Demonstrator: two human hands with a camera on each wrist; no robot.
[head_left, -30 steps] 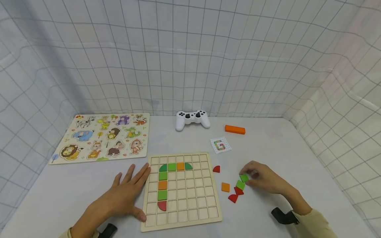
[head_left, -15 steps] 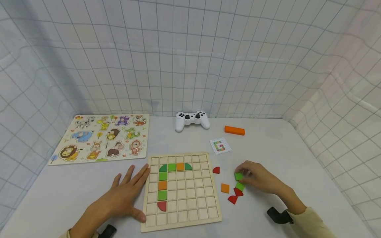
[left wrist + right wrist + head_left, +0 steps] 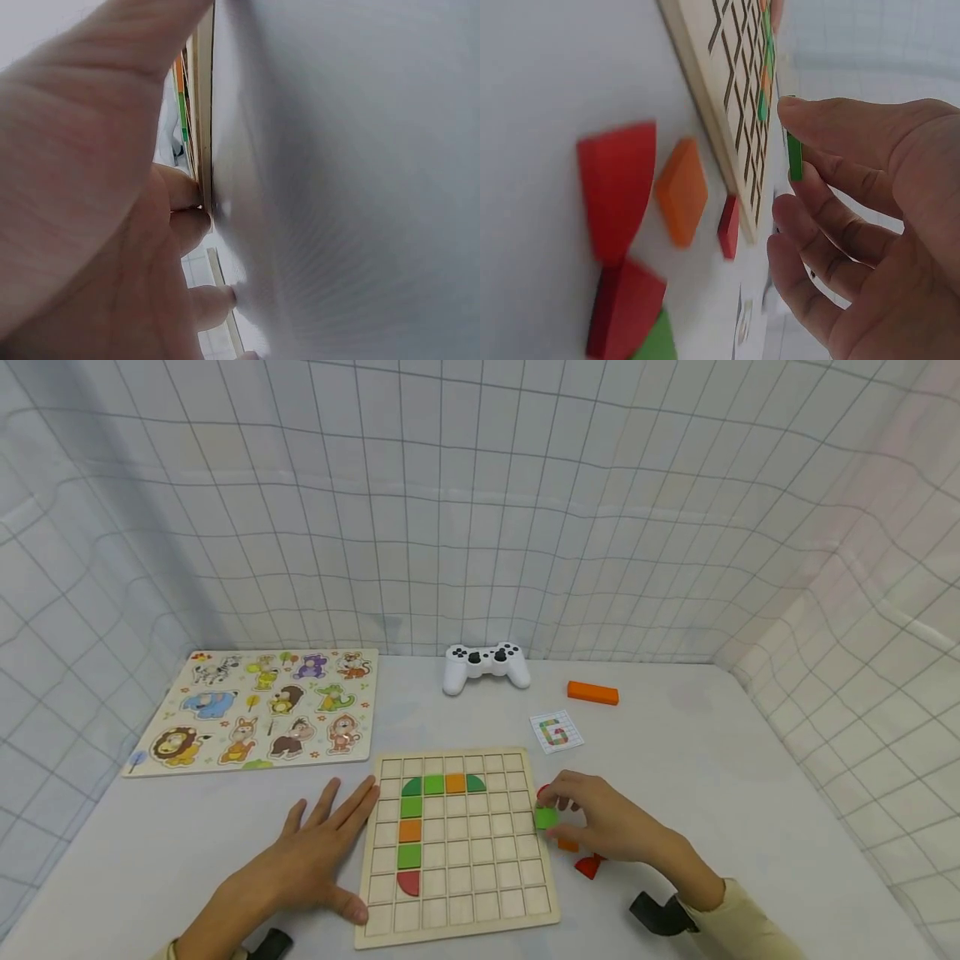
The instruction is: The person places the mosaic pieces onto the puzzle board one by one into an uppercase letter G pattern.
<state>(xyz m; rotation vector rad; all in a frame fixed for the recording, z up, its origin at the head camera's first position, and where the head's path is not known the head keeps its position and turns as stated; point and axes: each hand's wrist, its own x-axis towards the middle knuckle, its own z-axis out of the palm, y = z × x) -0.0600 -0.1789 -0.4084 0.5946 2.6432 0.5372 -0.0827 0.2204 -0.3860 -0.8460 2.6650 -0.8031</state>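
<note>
My right hand [image 3: 611, 818] pinches a green square tile [image 3: 546, 818] between thumb and fingers, just off the right edge of a wooden grid board [image 3: 483, 852]. In the right wrist view that green tile [image 3: 795, 156] shows edge-on, raised off the table. My left hand [image 3: 307, 864] lies flat with fingers spread, its thumb and fingertips touching the board's left edge. Green, orange and red tiles sit in the board's cells, forming a top row and a left column. Below the right hand lie an orange square [image 3: 682, 193] and red quarter-circle tiles [image 3: 619, 187]; another green tile [image 3: 656, 337] is partly hidden.
A small pattern card [image 3: 557, 732] lies beyond the board's right corner. Behind it are an orange block [image 3: 592, 692] and a white game controller [image 3: 486, 667]. An animal puzzle board [image 3: 255, 714] lies at the back left. Gridded white cloth [image 3: 465, 527] encloses the table.
My right hand has picked up the green square tile from the loose pieces and carried it left to the board's right edge. The left hand stays in place.
</note>
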